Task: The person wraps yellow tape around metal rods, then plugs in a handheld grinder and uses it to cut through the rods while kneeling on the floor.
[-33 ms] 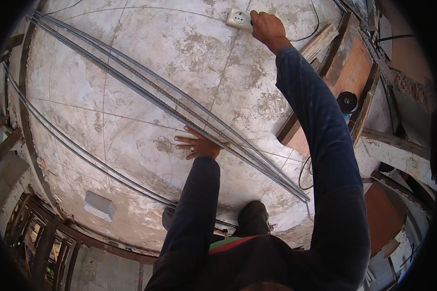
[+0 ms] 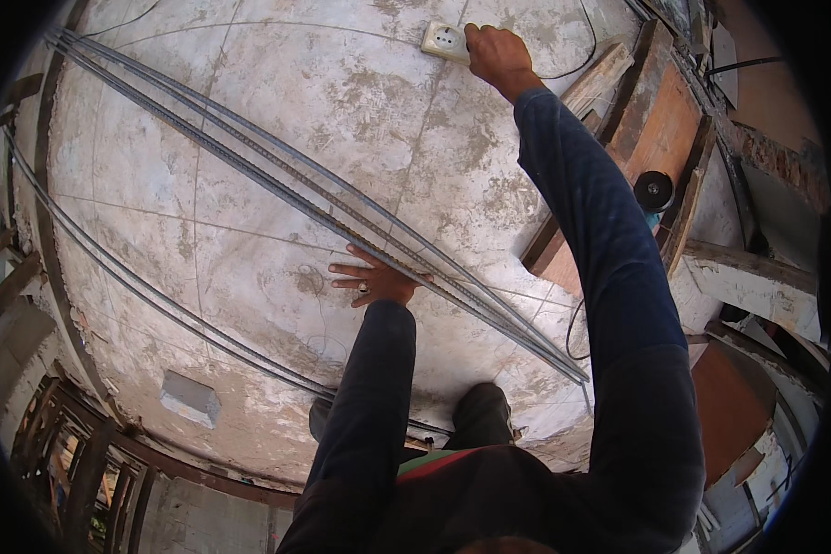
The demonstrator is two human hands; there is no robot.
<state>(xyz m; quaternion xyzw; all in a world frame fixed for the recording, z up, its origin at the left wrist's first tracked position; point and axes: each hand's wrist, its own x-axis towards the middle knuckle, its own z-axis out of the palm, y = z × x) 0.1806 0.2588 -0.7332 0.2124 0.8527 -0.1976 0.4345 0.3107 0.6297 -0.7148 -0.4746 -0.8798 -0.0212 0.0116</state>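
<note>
My right hand (image 2: 500,61) is closed over the right end of a white extension socket (image 2: 445,39) at the top of the view. Its fingertips are mostly hidden, and I cannot make out whether a plug is also between them. My left hand (image 2: 375,281) rests with fingers spread beside a bundle of long ribbed steel rebars (image 2: 277,188). The thumb side meets the lowest bar, and a ring shows on one finger. These rebars run diagonally from the far left down to the right, over a stained, pale tiled floor (image 2: 286,83).
An angle grinder with a black disc (image 2: 654,191) lies by wooden boards (image 2: 663,125) at the right. More thin rebars (image 2: 148,279) curve along the left. A grey block (image 2: 190,399) sits at the lower left. Black cable (image 2: 577,66) trails past the socket.
The whole view has shifted slightly. My right hand stays closed at the socket, and my left hand remains spread beside the rebars.
</note>
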